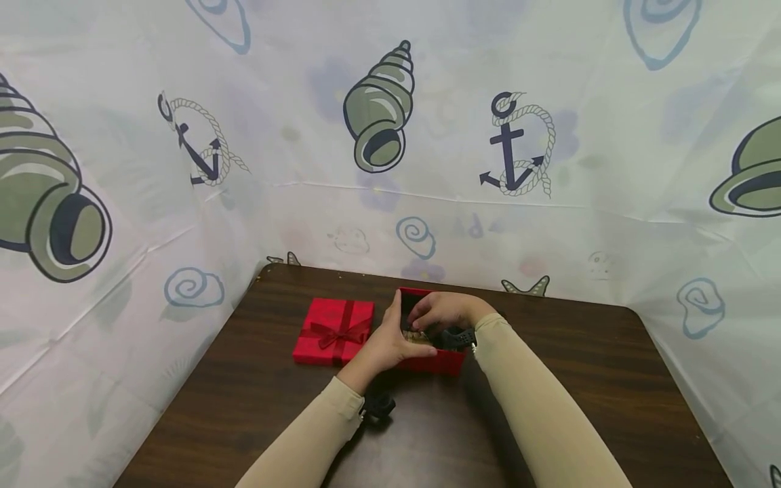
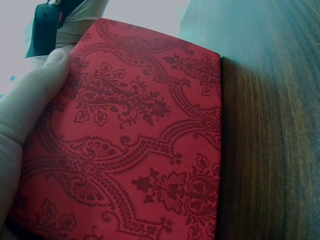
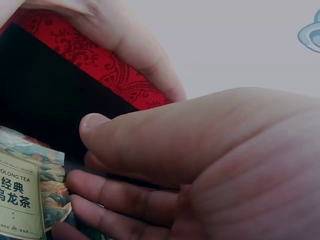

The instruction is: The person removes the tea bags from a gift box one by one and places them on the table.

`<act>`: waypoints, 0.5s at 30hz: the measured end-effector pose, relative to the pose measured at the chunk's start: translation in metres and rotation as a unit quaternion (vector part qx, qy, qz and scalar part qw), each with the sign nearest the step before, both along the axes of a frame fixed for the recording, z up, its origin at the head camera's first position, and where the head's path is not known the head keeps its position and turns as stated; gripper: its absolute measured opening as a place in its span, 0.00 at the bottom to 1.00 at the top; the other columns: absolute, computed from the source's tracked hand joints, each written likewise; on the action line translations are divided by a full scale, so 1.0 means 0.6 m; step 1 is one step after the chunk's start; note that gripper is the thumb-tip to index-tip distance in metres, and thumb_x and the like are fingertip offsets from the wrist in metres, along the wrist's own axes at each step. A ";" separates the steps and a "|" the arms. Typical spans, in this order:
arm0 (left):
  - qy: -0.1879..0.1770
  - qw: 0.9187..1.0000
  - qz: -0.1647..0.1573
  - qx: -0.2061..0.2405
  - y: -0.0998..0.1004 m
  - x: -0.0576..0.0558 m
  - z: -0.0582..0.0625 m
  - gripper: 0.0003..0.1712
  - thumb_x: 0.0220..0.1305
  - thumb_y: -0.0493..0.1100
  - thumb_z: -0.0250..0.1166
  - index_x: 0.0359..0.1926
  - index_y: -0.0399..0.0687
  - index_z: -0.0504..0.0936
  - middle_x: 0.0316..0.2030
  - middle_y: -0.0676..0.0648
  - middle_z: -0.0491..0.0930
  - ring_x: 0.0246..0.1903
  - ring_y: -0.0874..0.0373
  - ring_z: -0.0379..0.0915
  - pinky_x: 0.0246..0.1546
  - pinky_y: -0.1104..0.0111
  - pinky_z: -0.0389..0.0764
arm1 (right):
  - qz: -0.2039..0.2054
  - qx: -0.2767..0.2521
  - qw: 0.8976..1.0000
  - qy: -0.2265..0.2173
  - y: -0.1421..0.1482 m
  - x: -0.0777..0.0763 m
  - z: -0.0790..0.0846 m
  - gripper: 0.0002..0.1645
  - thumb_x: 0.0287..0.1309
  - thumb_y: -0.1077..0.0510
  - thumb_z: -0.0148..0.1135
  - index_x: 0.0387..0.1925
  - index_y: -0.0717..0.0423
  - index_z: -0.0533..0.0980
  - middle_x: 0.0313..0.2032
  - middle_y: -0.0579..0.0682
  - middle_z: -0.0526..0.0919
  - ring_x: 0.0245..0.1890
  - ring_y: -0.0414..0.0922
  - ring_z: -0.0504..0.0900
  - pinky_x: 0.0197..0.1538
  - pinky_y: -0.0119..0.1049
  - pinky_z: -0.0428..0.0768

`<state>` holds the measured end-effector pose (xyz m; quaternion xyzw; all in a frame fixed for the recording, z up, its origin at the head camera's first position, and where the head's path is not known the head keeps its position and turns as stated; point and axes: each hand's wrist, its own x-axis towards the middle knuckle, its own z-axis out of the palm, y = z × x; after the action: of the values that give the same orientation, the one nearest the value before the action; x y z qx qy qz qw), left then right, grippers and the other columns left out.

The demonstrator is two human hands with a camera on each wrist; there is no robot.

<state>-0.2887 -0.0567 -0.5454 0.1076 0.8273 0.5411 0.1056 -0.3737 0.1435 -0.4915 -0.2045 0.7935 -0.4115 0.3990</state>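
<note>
A red gift box [image 1: 436, 364] with a black inside stands uncovered on the table. My left hand [image 1: 388, 341] holds it at the left front corner, the thumb along the front and the fingers up the left side. The left wrist view shows its dark red floral pattern [image 2: 130, 130]. My right hand [image 1: 449, 310] reaches down into the box. Its loosely bent fingers [image 3: 130, 200] come right up to the side of an oolong tea packet [image 3: 20, 195], with the thumb held apart from them. The rest of the box's contents is hidden behind the hands.
Left of the box lies its red lid [image 1: 329, 318], tied with a dark red ribbon bow. Both rest on a dark wood-grain table [image 1: 579, 373]. A white curtain [image 1: 451, 135] printed with shells and anchors hangs behind the table and along its sides.
</note>
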 end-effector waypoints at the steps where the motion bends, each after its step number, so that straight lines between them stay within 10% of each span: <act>1: 0.001 1.000 0.000 0.000 0.000 0.000 0.000 0.85 0.51 0.60 0.88 0.89 0.66 0.29 0.89 0.40 0.39 0.86 0.34 0.45 0.79 0.32 0.62 | 0.001 -0.002 1.000 0.001 0.001 0.000 0.000 0.26 0.75 0.60 0.64 0.68 0.68 0.78 0.61 0.59 0.86 0.63 0.55 0.86 0.67 0.56 0.85; 15: 0.002 1.000 0.003 -0.013 0.003 -0.002 0.001 0.86 0.50 0.64 0.87 0.89 0.69 0.29 0.89 0.42 0.41 0.85 0.34 0.49 0.77 0.34 0.67 | 0.009 -0.019 1.000 0.013 0.006 -0.001 -0.002 0.14 0.70 0.65 0.67 0.54 0.64 0.86 0.44 0.55 0.89 0.40 0.50 0.83 0.57 0.48 0.90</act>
<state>-0.2897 -0.0550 -0.5447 0.1050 0.8350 0.5301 0.1033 -0.3744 0.1469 -0.4925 -0.2244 0.7891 -0.4199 0.3882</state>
